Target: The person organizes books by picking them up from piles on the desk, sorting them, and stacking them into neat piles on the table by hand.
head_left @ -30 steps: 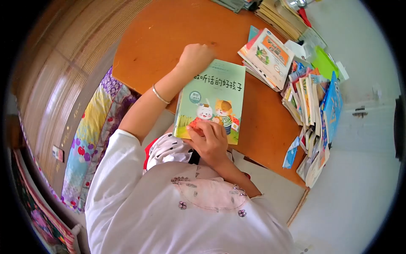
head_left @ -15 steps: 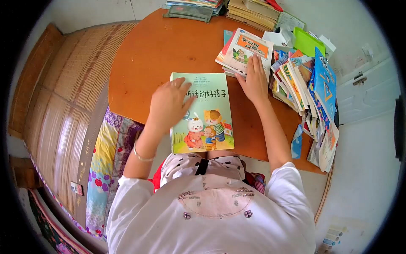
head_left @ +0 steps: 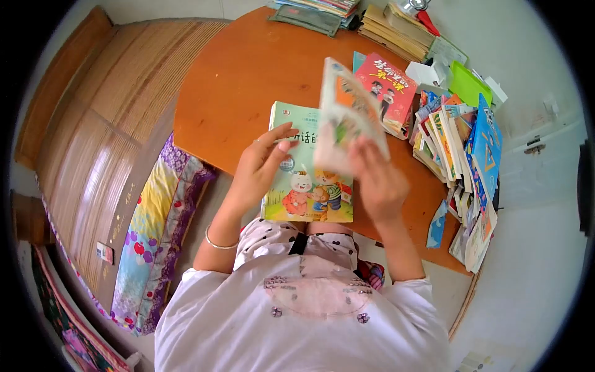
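My right hand (head_left: 379,180) grips a white book with an orange title panel (head_left: 347,118), blurred by motion and tilted up off the table. Beneath and to the left of it lies a green picture book (head_left: 288,170) with cartoon animals, at the table's near edge and partly covered by the raised book. Over the green book's left side hovers my left hand (head_left: 263,164), fingers apart and holding nothing. Beyond the raised book, a red book (head_left: 387,87) lies on top of a small pile.
Several books and booklets (head_left: 455,142) crowd the table's right edge, a blue book (head_left: 486,149) leaning among them. A green tray (head_left: 469,84) stands behind. Stacked papers (head_left: 393,31) and a grey pouch (head_left: 307,18) sit at the back of the brown table (head_left: 229,93).
My right hand has picked the white book off the pile and brought it left over the green book, exposing the red book. My left hand still hovers over the green book's left side.
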Motion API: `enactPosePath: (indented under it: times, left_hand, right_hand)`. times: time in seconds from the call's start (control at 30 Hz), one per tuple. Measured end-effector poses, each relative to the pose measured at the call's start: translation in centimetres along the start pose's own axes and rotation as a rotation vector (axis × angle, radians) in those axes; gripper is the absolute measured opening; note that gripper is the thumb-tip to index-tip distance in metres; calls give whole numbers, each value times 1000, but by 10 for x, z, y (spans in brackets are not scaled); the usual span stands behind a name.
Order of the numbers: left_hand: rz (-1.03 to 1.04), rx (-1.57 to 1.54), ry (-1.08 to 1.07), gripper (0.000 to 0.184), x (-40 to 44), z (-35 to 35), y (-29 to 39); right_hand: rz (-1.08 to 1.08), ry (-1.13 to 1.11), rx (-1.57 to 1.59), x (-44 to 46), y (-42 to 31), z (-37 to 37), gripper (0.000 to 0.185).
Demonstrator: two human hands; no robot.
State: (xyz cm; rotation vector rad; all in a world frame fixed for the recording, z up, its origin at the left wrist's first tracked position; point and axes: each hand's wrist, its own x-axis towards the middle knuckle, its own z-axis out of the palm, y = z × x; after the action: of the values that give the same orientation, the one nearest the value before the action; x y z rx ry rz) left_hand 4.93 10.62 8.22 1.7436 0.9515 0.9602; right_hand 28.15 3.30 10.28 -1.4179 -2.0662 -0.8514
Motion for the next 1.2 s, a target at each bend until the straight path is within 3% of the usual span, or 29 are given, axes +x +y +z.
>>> enactPosePath:
  times: [0.07,0.13,0.2,0.27,0.33,0.47,0.53,0.57,0.6,0.63,0.67,0.73,0.77,0.83,0.93,0.97,1.03,1.07,1.13,1.2]
  left_hand:
    - [-186,-552,53,46,-5,2,5]
    - [-227,-555,128,47,-13,3,-7]
    - [-265,-392,95,41,-22,-2,-12]
    - [-301,-476,150,44,-27,3,-10]
    - [78,490,278,46,-30,7,-17]
    - [103,156,197,57,-31,24,-44]
    - [107,169,152,63,-31,22,-45]
    - [49,-40,158,63,-29,24,-48]
    - [-9,-248,162,63,-27,26,-51]
    - [-8,-248,154,63,-25,28,-54]
    - [13,-257,207,62,-25,29,-59]
    - [40,-265,243,61,-24,30,-60]
    - [-30,-270,201,60,-25,30,-58]
    - [-126,-283,145,58,-26,29,-54]
    - [-84,-333,120,57,-27,28,-62]
    - [-82,-329,115,57,-27,28,-62]
    - [-98,-351,112,57,-27,26,-61]
    - [-98,-345,99,57,-27,26,-62]
    - [-75,-333,113,57,-27,27,-63]
    - [-80,-370,101,57,-26,26,-61]
  right_hand:
    - [-144,-70,81,-10,-31,-12,31]
    - [-133,-58,159,-22,-56,-9,29]
    - [-140,-72,176,-25,-63,-7,29]
    - [-157,-117,190,-25,-66,-6,28]
    - [-151,-154,213,-32,-70,2,28]
    - [-168,-232,205,-36,-74,4,29]
    - [-57,-396,455,-26,-72,-8,36]
    - [-51,-398,453,-27,-66,-6,36]
    - [108,-294,447,-27,-53,-1,42]
    - [266,-188,439,-29,-41,6,49]
    - [276,-189,435,-39,-30,20,49]
    - [807,-183,809,-56,-15,48,57]
    - [816,-172,803,-60,-17,51,57]
    - [899,-286,1106,-61,-28,50,60]
    - [875,-441,1131,-53,-8,44,57]
    - [869,-383,1147,-55,4,54,52]
    - [790,-239,707,-26,23,51,47]
    - [571,-120,373,-22,40,63,48]
    - [496,-81,252,-14,69,88,51]
    - [316,-168,117,-17,93,110,38]
